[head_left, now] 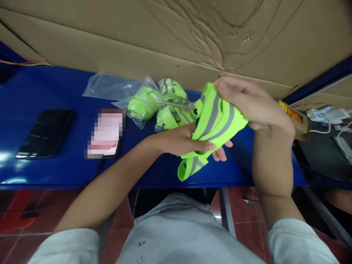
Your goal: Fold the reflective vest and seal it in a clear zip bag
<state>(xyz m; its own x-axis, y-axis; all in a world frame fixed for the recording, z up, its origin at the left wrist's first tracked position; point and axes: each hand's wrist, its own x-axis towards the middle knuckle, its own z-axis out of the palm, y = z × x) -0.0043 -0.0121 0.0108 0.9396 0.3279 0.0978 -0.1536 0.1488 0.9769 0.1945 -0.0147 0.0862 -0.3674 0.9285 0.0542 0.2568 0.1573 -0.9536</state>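
Observation:
A neon-green reflective strap (220,117) with grey stripes is folded in layers between my two hands, above the blue table. My left hand (187,141) grips its lower end, thumb lying over the front and fingertips showing beyond it. At the upper end, my right hand (250,99) is closed on the folds with the thumb on top. A loose loop of the strap hangs below my left hand. Just behind, clear bags with rolled green straps (144,102) lie in a group, partly hidden by my hands.
On the blue table (82,176) lie a black phone-like object (46,134) and a lit phone (106,134), its screen blurred. A flat clear plastic bag (110,86) lies near the cardboard wall (110,40). To the right are an open cardboard box (299,124) and white chargers with cables (327,115).

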